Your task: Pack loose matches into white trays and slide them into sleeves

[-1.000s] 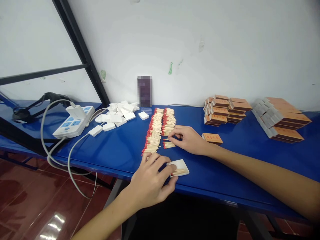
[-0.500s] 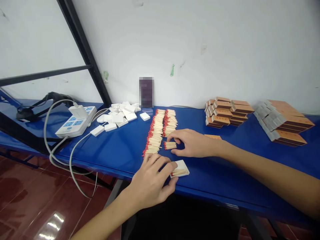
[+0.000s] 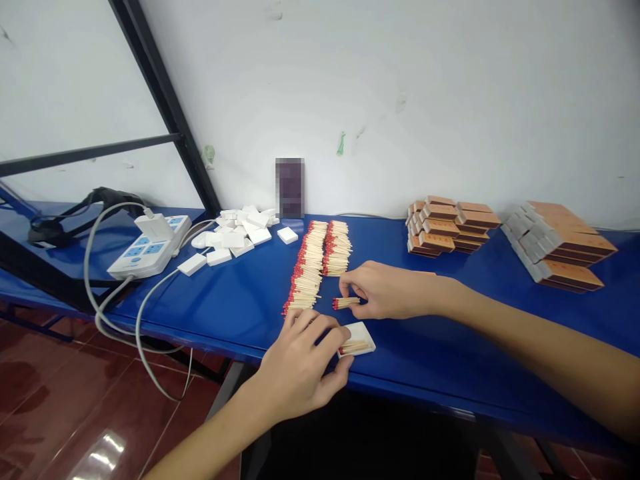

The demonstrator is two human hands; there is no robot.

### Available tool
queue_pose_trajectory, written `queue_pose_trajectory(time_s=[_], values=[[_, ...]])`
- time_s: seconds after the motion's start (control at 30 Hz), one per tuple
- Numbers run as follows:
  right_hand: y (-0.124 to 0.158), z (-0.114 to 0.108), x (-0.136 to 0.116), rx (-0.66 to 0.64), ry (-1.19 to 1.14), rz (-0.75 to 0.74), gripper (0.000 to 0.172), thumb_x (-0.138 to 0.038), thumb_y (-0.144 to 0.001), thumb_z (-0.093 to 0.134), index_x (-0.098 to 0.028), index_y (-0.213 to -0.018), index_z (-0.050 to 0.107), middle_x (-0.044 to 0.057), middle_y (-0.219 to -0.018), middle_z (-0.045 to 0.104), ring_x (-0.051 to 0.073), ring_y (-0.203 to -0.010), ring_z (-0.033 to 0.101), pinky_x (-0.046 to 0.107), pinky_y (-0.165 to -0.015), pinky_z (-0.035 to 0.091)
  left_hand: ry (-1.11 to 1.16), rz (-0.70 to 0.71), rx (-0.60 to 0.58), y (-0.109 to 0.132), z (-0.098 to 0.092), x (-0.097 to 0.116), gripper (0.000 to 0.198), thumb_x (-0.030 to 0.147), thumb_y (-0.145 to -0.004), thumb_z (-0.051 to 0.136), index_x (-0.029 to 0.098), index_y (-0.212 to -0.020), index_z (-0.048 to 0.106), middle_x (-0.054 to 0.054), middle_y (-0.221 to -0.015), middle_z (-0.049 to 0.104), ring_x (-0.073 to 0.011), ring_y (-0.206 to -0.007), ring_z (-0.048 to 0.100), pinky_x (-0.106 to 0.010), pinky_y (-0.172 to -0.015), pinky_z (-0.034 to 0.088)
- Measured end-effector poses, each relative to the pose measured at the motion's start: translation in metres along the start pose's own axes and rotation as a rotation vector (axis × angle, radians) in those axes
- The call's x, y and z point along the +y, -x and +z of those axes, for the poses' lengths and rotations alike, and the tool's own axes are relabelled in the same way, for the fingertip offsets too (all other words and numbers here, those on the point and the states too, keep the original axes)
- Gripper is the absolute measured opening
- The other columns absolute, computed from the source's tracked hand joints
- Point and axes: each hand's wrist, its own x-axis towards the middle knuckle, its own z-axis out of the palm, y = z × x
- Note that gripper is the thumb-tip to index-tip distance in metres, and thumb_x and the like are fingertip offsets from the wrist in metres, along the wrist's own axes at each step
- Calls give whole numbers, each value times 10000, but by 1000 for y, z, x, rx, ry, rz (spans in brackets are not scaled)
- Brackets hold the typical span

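Observation:
Near the table's front edge, my left hand [image 3: 307, 363] grips the left end of a white matchbox tray [image 3: 361, 331] between thumb and fingers. Several red-headed matches [image 3: 356, 347] lie in that tray. Just behind it, my right hand [image 3: 380, 291] pinches a small bundle of matches [image 3: 345, 303], heads pointing left. Two long rows of matches lie behind my hands: a longer left row [image 3: 306, 273] and a shorter right row [image 3: 338, 248]. An orange matchbox sleeve lies mostly hidden behind my right wrist.
A heap of white trays [image 3: 245, 230] and a white power strip [image 3: 150, 248] with cables sit on the left. Stacked orange matchboxes [image 3: 440, 227] and a bigger stack of matchboxes [image 3: 565, 243] stand at the right. A pixelated dark rectangle [image 3: 290, 188] leans against the wall.
My right thumb and fingers have closed on the small bundle of matches, which is now tilted and shifted slightly right. The left hand keeps its hold on the tray.

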Motion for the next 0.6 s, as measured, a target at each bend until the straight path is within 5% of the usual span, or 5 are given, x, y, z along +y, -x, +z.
queue_pose_trajectory(time_s=[0.6], values=[[-3,0,2,-25,72,26,156,-357,-724,663,-229,-764,582,-5,-687,610,166,-632,521,277,-573,315,9,-2,-23,0,-1,0,121,212,-908,548,183,-1019,588,-62,-995,658,-225,-906,539,-388,-827,404]])
